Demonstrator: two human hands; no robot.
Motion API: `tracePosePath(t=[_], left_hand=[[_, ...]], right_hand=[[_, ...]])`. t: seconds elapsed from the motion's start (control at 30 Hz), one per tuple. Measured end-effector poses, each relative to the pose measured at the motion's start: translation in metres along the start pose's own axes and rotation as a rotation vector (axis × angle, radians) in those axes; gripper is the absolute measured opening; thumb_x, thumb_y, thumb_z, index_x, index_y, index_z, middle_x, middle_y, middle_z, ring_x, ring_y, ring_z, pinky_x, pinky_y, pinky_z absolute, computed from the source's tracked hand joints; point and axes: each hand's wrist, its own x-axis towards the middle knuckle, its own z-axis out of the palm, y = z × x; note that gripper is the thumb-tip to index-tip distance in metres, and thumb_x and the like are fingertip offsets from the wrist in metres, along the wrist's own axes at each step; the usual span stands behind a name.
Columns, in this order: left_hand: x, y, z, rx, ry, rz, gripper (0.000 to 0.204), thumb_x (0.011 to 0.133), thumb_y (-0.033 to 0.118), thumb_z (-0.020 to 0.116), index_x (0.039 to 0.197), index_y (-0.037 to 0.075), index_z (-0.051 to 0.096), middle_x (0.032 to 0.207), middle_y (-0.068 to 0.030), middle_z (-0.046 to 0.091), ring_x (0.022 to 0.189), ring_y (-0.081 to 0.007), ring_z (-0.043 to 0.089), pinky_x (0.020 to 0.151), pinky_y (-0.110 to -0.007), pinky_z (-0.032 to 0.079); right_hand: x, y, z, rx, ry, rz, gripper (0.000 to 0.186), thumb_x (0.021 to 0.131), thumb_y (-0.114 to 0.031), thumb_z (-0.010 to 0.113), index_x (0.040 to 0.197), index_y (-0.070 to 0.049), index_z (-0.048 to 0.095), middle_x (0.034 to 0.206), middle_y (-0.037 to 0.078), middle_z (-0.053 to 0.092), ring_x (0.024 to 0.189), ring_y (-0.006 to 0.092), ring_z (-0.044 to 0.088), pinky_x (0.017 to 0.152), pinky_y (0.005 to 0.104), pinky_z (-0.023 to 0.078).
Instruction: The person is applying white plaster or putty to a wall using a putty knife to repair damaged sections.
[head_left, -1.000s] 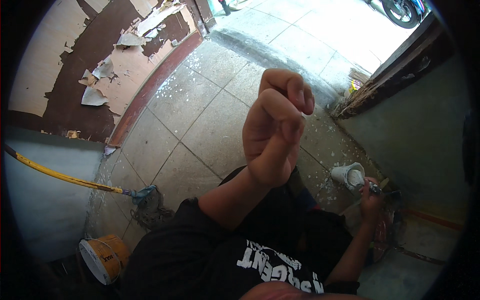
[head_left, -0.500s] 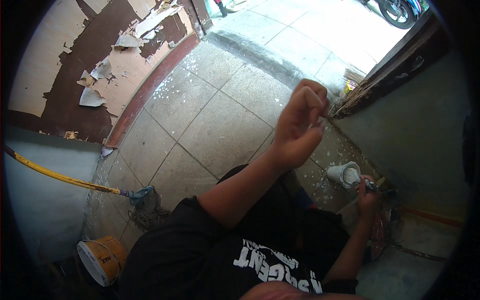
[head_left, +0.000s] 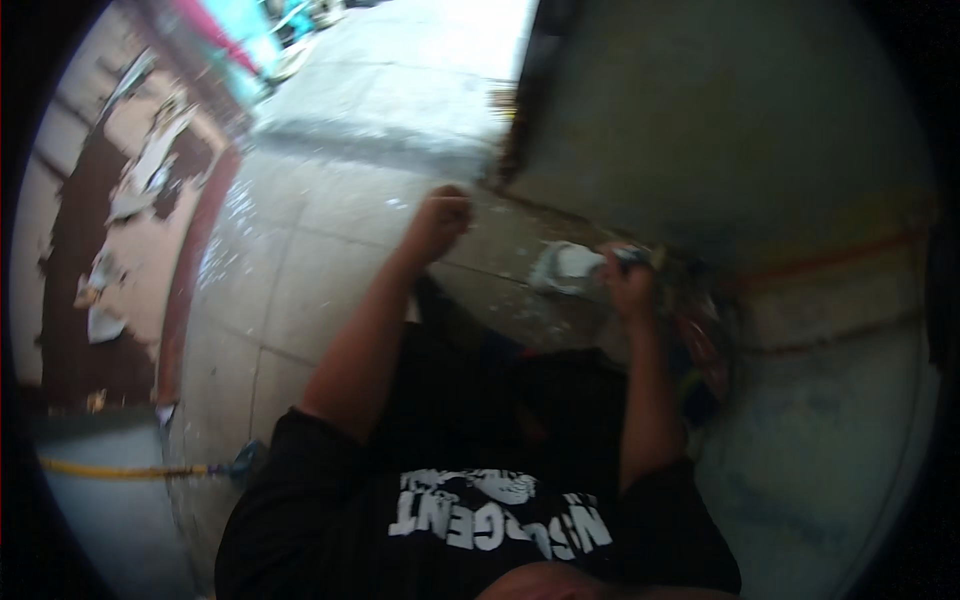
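Raised over the tiled floor, my left hand (head_left: 440, 222) has its fingers curled closed. Motion blur and the curl of the fingers hide whatever is inside, if anything. My right hand (head_left: 628, 288) is closed round the dark handle of a tool (head_left: 632, 258), whose kind I cannot make out. Just left of that hand, a white tub (head_left: 548, 268) lies tilted toward it, with whitish paste at its mouth. The tool's working end is at the tub's mouth, and its outline is smeared.
A peeling brown door panel (head_left: 75, 270) stands at the left. Below it a yellow-handled mop (head_left: 130, 469) reaches toward my left sleeve. A greenish wall (head_left: 720, 130) closes off the right side. White spatters mark the floor (head_left: 310, 225), and a raised sill (head_left: 370, 145) leads outside.
My view has swung to the right, so door, doorway and tub appear further left. The motorbike wheel and the orange-yellow bucket are out of sight. My left hand is lower, its fingers more tightly curled.
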Motion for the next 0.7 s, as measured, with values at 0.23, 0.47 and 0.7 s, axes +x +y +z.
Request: tracePosePath(t=[0.23,0.47,0.7], left_hand=[[-0.013,-0.033,0.031,0.225,-0.117,-0.091,0.015,0.079,-0.001,0.053,0.08,0.002,0.067,0.084,-0.0138,0.063,0.081,-0.0284,0.063,0.075,-0.037,0.049],[-0.027,-0.053,0.038,0.384,-0.148,-0.162,0.015,0.085,0.003,0.054,0.093,0.002,0.066,0.093,-0.0178,0.066,0.09,-0.0301,0.066,0.08,-0.038,0.052],[-0.023,0.005,0.036,0.068,0.024,-0.371,0.045,0.094,0.014,0.06,0.133,0.004,0.04,0.102,-0.014,0.064,0.089,-0.022,0.065,0.071,-0.033,0.052]], right_hand=[[-0.001,-0.007,-0.007,0.122,0.14,-0.062,0.026,0.098,-0.028,0.058,0.089,-0.005,0.065,0.06,-0.002,0.054,0.055,0.0063,0.05,0.054,0.0257,0.04],[0.0,0.012,-0.023,0.465,0.143,0.136,0.034,0.099,-0.032,0.055,0.086,-0.002,0.064,0.06,0.0,0.053,0.053,0.0092,0.052,0.051,0.0261,0.04],[-0.003,0.017,-0.026,0.448,0.237,0.049,0.032,0.099,-0.03,0.053,0.087,-0.002,0.062,0.057,0.004,0.057,0.052,0.014,0.058,0.052,0.0325,0.046]])
